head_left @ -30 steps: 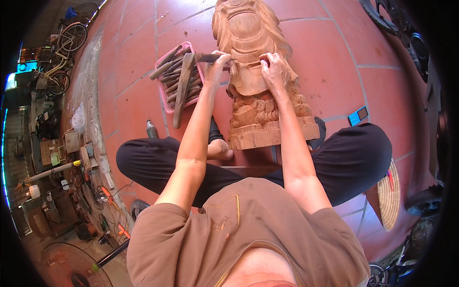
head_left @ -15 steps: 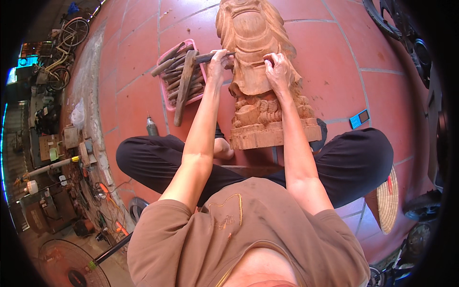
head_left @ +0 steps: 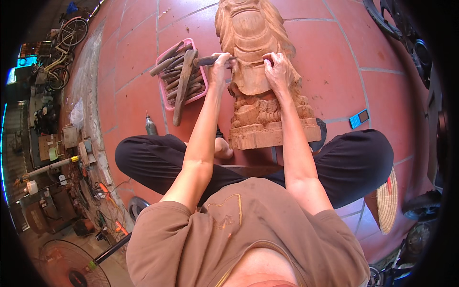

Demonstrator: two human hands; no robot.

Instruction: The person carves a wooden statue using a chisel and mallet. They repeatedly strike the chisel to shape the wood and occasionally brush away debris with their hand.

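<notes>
A carved wooden statue (head_left: 253,79) lies in front of me, with its base toward my crossed legs and its upper end cut off by the picture's top edge. At its left side my left hand (head_left: 220,67) is closed round a carving chisel (head_left: 206,61). The chisel's dark handle points left and its tip end reaches the wood. My right hand (head_left: 278,71) rests by the statue's right side, fingers curled and pinched. Whatever those fingers hold, if anything, is hidden. A long wooden mallet (head_left: 183,88) lies across the tools near the chisel's handle end.
Left of the statue, a pink basket (head_left: 207,88) holds several wood-handled tools (head_left: 173,76). A dark pointed tool (head_left: 151,126) stands by my left knee. On the right are a blue phone (head_left: 359,119) and a woven hat (head_left: 387,203). A fan (head_left: 71,263) is at lower left.
My left hand has shifted slightly down with the chisel still in it. My right hand stays almost in place at the statue's side.
</notes>
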